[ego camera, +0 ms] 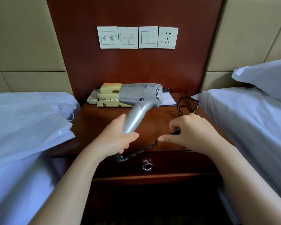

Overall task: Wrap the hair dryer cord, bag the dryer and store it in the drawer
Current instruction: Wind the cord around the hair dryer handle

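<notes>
Looked like a hotel twin room: wooden nightstand [152,120] between two white-sheeted beds, at 9 [23,127] and 3 o'clock [250,119]; desk phone [109,96], switch panel [137,37] at 12.

Nightstand [152,117] with telephone [109,97], notepad [168,99]

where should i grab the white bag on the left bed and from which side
Take the white bag by its loop handles, reaching from the nightstand side. It lies flat on the left bed, and the handles stick out at that edge, nearest the left hand.
</notes>
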`<state>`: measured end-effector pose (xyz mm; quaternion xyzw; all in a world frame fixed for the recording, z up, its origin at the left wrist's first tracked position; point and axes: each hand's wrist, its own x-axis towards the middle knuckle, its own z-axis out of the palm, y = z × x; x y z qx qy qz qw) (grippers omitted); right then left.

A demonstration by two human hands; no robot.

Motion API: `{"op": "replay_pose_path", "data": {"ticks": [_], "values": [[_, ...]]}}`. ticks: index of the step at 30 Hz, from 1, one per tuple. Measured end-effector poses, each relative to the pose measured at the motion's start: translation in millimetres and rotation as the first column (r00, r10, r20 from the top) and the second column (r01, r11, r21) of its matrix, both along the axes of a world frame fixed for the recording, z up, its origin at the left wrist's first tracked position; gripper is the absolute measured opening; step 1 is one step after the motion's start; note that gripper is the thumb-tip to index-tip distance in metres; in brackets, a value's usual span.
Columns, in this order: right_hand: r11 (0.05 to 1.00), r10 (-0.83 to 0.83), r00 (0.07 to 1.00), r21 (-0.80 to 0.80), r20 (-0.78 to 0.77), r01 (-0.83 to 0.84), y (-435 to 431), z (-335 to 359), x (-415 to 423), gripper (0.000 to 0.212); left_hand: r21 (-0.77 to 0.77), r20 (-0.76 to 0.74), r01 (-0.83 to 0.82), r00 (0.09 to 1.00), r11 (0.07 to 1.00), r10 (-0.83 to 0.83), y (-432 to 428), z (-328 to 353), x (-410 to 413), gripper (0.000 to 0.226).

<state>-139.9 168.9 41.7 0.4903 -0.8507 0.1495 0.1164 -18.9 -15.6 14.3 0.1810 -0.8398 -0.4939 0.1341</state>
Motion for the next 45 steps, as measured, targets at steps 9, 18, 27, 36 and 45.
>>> {"op": "replay_pose_path", "data": {"ticks": [9,18,27,36,45], "values": [[0.973,-0.153,0.945,0.211,0.289,0.093,18,-17,-16,0.06,0.117,-0.13,-0.037,0.99,0.993,0.052,10,-3,-3,0.034],[0.998,0.057,0.985,-0.008,0.165,-0.056,32,-32,-29,0.051,-0.045,-0.02,-0.073,0.997,0.996,0.072,7,-14,-4,0.021],[0.892,0.058,0.963,-0.419,-0.263,-0.168,32,-19,-28,0.042,0.001,0.076,0.095,0.993,0.995,-0.095,29,-2,-8,0.019],[0.864,0.007,0.966,-0.485,-0.257,-0.135,31,-7,-32,0.049,0.142,0.149,0.22,0.959,0.965,-0.24,53,1,-6,0.035],[0.915,0.128,0.981,-0.365,-0.145,-0.173,28,-1,-32,0.048,0.171,0.244,0.291,0.913,0.941,-0.326,49,2,-2,0.055]]}}
